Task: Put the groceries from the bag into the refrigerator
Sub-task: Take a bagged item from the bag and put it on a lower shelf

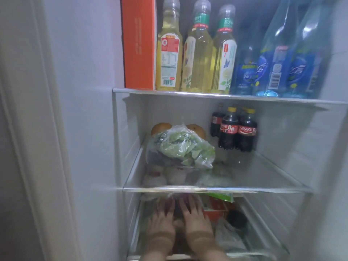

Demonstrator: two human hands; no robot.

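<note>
The refrigerator stands open. Both my hands reach into its lowest visible shelf (259, 223), side by side. My left hand (162, 215) and my right hand (192, 211) lie with fingers stretched forward against a clear plastic bag with something dark in it (176, 205). The picture is blurred there, and the bag's contents cannot be made out. On the middle glass shelf (244, 178) lies a plastic bag of leafy greens (180, 149).
Two round brown fruits (161, 128) sit behind the greens, cola bottles (235, 130) at the back. The top shelf holds an orange box (140, 44), three yellow drink bottles (197, 53) and blue bottles (276, 68). A red-orange pack (216, 210) and a dark round lid (237, 219) lie right of my hands.
</note>
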